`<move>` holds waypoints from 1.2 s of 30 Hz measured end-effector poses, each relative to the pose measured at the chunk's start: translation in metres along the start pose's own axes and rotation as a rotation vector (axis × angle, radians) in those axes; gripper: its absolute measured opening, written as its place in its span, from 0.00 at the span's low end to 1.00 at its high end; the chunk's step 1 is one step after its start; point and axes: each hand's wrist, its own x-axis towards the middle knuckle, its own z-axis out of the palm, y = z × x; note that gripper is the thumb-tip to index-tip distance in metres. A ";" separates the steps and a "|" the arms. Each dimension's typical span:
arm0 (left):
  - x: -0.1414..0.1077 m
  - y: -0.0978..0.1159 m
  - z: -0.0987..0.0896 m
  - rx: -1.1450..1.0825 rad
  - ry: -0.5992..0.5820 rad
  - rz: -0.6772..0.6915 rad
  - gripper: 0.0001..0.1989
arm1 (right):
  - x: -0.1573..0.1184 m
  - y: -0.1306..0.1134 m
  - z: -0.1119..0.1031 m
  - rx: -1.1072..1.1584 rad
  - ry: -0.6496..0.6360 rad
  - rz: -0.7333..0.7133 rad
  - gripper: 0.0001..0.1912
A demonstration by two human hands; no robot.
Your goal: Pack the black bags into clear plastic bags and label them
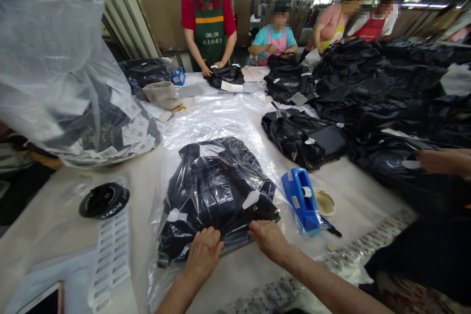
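Observation:
In front of me a black handbag (217,196) lies inside a clear plastic bag (156,235) on the table. White paper tags show on it through the film. My left hand (206,248) has its fingers curled over the near edge of the plastic, left of centre. A short way to the right, my right hand (268,238) pinches that same edge, its fingers closed. Fingertips of both hands are partly hidden in the film and folds. Beyond the handbag, a flat stack of clear plastic bags (217,117) stretches toward the far side.
A blue tape dispenser (301,201) stands right of the handbag, beside a small round dish (324,202). Left are a tape roll (105,200), barcode label sheets (112,255), a phone (44,299) and a big sack of tags (110,122). Black bags (386,83) pile up right; co-workers stand behind.

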 end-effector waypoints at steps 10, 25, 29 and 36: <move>0.007 0.005 0.000 0.072 -0.032 -0.033 0.10 | -0.023 0.001 -0.003 -0.007 0.060 -0.053 0.14; 0.006 0.002 0.004 0.076 0.006 -0.013 0.12 | -0.057 0.063 -0.022 -0.123 0.123 -0.209 0.09; 0.006 0.002 0.004 0.086 0.017 -0.004 0.13 | -0.057 0.063 -0.034 -0.025 0.121 -0.207 0.11; 0.007 0.005 0.001 0.097 -0.088 -0.074 0.14 | -0.069 0.055 -0.014 -0.123 0.224 -0.394 0.12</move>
